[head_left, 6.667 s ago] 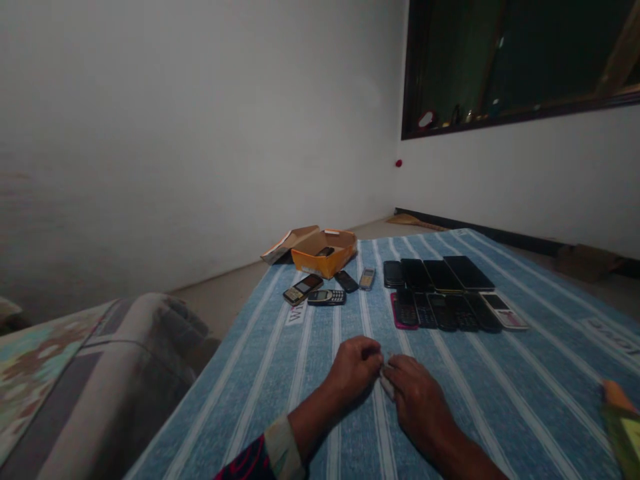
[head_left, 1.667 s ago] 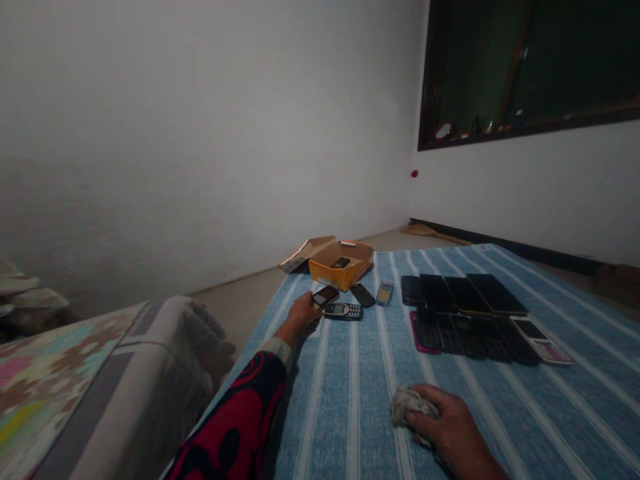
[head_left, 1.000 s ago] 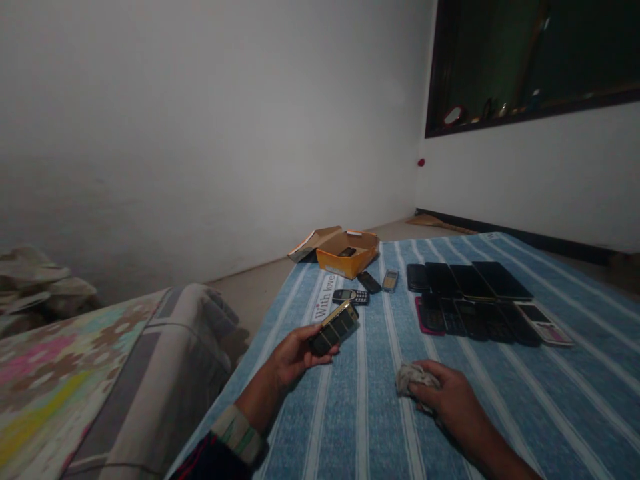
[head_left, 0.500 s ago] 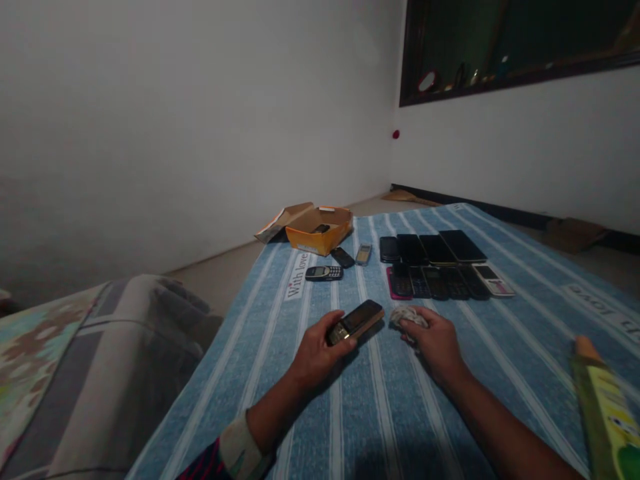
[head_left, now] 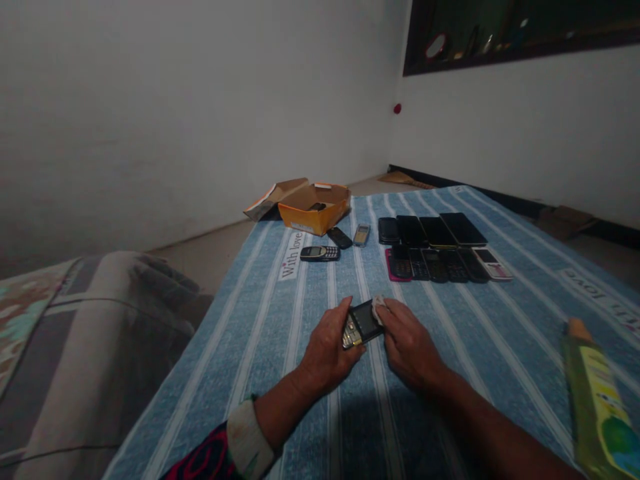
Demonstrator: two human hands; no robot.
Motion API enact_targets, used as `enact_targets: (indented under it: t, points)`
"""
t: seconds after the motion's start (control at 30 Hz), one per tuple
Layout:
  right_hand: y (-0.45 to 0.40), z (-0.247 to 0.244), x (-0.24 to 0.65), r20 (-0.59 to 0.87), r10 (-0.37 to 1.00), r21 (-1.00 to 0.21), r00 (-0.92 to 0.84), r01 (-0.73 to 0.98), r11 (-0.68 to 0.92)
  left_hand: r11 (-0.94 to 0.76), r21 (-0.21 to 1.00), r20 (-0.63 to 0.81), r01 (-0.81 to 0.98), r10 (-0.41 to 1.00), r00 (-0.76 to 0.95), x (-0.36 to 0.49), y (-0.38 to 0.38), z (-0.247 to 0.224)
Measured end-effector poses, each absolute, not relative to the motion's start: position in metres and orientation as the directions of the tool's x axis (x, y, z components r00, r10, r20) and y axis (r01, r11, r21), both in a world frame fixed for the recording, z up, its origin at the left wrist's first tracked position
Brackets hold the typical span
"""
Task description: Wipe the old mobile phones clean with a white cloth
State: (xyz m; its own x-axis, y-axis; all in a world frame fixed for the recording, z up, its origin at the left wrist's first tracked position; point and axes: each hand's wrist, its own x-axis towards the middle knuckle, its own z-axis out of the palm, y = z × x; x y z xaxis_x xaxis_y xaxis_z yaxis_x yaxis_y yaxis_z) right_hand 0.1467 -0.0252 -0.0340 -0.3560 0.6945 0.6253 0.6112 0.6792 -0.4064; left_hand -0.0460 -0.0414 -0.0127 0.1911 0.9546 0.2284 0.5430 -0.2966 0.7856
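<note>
My left hand (head_left: pixel 327 347) grips a keypad phone (head_left: pixel 363 323) by its lower end, with the screen facing up. A pale crumpled cloth (head_left: pixel 379 309) is pinched in my right hand (head_left: pixel 411 343) and touches the phone's far right end. Beyond my hands, a dark keypad phone (head_left: pixel 321 253) lies beside a black phone (head_left: pixel 340 238) and a silver phone (head_left: pixel 361 235). To the right are two rows of phones, with large dark ones such as a black tablet-like phone (head_left: pixel 463 229) behind and smaller keypad ones (head_left: pixel 435 265) in front.
An open orange box (head_left: pixel 313 219) with something dark inside stands at the far left of the striped blue cloth (head_left: pixel 260 313). A bottle of yellow-green liquid (head_left: pixel 597 400) lies at the right edge. Draped fabric (head_left: pixel 100 360) is on the left.
My right hand has moved left, bringing the cloth onto the phone. The phone in my left hand has turned so its screen faces me more. The view has tilted slightly down.
</note>
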Motion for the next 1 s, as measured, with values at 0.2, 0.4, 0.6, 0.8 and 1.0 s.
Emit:
enact_targets:
  t: [0.2,0.4,0.6,0.8,1.0]
  points:
    - [-0.029,-0.039,0.143,0.665,0.624,-0.277,-0.411,0.64,0.717,-0.284,0.769,0.207,0.573,0.958,0.197,-0.046,-0.04,-0.015]
    - [-0.038,-0.04,0.134,0.67,0.599,-0.263,-0.438,0.614,0.744,-0.311,0.719,0.229,0.621,0.95,0.21,-0.046,-0.04,-0.017]
    - [-0.032,-0.04,0.144,0.694,0.592,-0.231,-0.409,0.652,0.722,-0.296,0.734,0.217,0.612,0.955,0.202,-0.045,-0.04,-0.013]
    - [-0.025,-0.041,0.151,0.681,0.618,-0.255,-0.393,0.664,0.703,-0.29,0.758,0.2,0.584,0.956,0.214,-0.047,-0.04,-0.012]
    - [-0.025,-0.041,0.152,0.687,0.618,-0.287,-0.382,0.638,0.714,-0.231,0.856,0.133,0.462,0.963,0.234,-0.051,-0.042,-0.008]
